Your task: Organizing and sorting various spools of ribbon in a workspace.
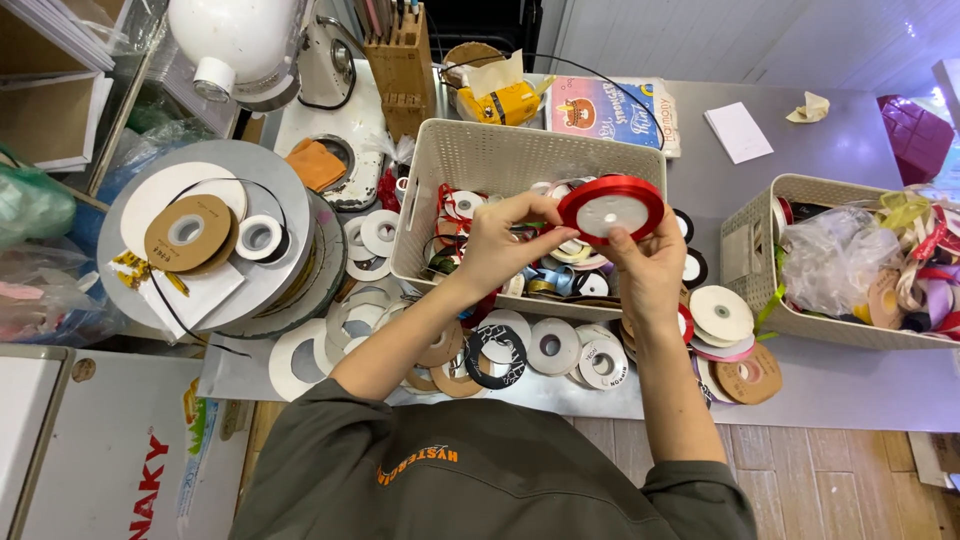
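Note:
A red ribbon spool (610, 208) with a white centre is held up over a beige plastic basket (470, 150) full of ribbon rolls. My right hand (648, 265) grips the spool from below at its right side. My left hand (505, 240) pinches at the spool's left edge with its fingertips. Both forearms reach up from the bottom of the view over the table's front edge.
Several loose ribbon spools (550, 348) lie along the grey table's front edge. A second basket (760, 250) with ribbons and a plastic bag stands at the right. Large flat reels (215, 235) are stacked at the left. A knife block (402, 70) and a book (600, 110) sit behind.

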